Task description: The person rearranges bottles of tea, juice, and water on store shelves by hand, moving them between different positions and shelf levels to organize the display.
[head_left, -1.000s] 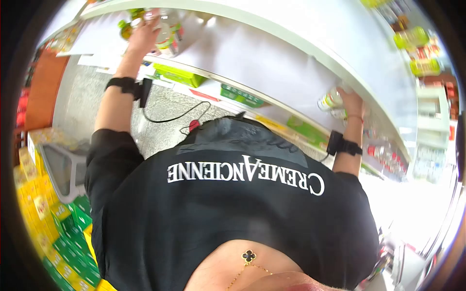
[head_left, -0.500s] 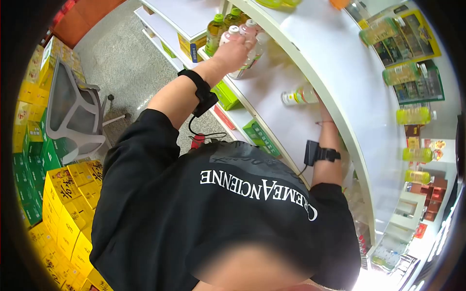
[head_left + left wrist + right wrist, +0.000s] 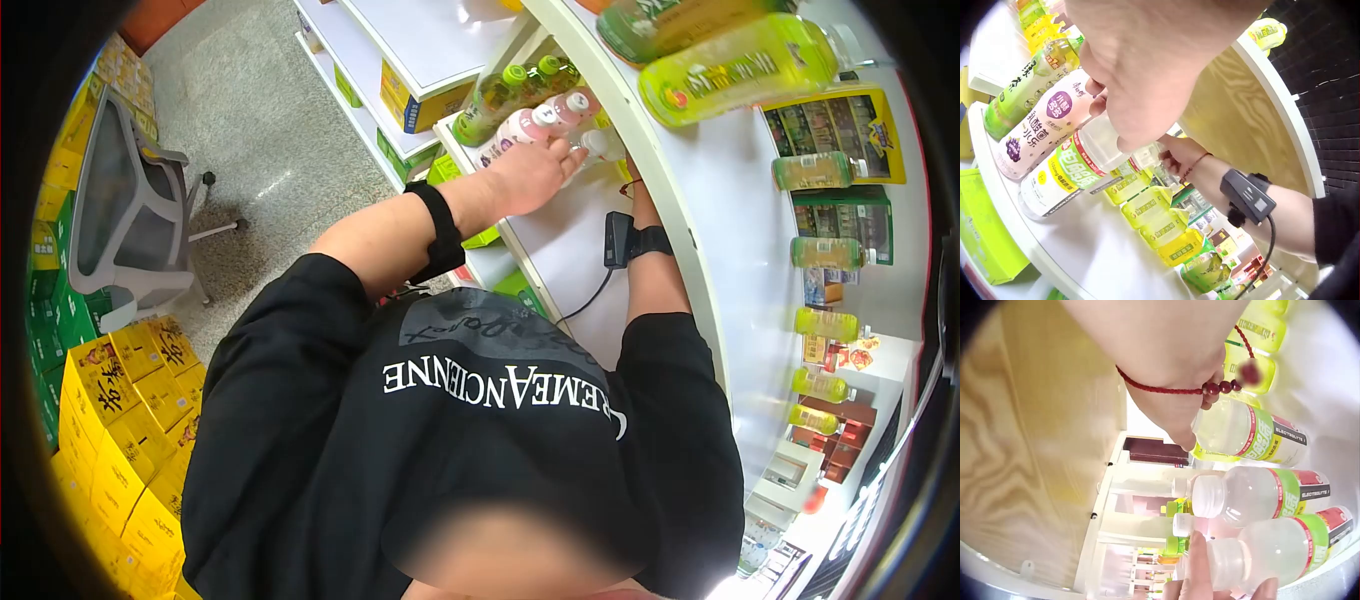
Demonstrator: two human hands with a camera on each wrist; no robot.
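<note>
In the left wrist view, my left hand (image 3: 1147, 69) has its thumb and fingers round the cap of a clear bottle (image 3: 1066, 178) with a green and white label. Beside that bottle stand a pink-white bottle (image 3: 1041, 128) and a green tea bottle (image 3: 1029, 90). My right hand (image 3: 1172, 394) grips the neck of a similar clear bottle (image 3: 1263, 434) in the right wrist view. Another clear bottle (image 3: 1266, 494) stands between the two hands. The head view shows my left hand (image 3: 538, 178) above the row; the shelf edge mostly hides my right.
A white upper shelf edge (image 3: 665, 190) runs close over my right arm, with green bottles (image 3: 740, 70) above it. Yellow bottles (image 3: 1147, 203) are lined up behind the clear ones. A grey chair (image 3: 130, 215) and yellow cartons (image 3: 130, 400) are at the left.
My right hand has moved inward along the shelf with its bottle, from far right to near my left hand. My left hand stays at the bottle row while the head view has turned and shifted.
</note>
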